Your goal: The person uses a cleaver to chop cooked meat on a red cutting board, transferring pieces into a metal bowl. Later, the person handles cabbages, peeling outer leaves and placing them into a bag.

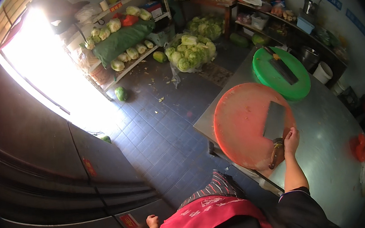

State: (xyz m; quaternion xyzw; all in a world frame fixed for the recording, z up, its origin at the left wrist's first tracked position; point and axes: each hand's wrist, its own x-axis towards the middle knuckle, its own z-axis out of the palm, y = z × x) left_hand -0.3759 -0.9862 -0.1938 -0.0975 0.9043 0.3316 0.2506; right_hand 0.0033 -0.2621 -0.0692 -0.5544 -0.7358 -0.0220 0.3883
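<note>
My right hand [292, 140], fingers curled, is at the right rim of a round red-orange cutting board [237, 121] on a steel table. Whether it grips the rim is hard to make out. Just left of this hand lies a cleaver, its broad blade [275, 118] flat on the board and its wooden handle [274, 157] pointing toward me. Low beside my body, my left hand [152, 222] is loosely closed near a dark metal cabinet [135, 200], with nothing visible in it. Behind the red board, a round green cutting board [261, 66] carries a second dark-bladed cleaver [284, 70].
A red plastic bag [362, 147] sits at the steel table's [326, 165] right side. Bagged cabbages [190, 52], a green melon [121, 94] and scraps lie on the tiled floor [170, 125]. Shelving [131, 69] with vegetables stands near the bright doorway [52, 68]; shelves [288, 21] line the right wall.
</note>
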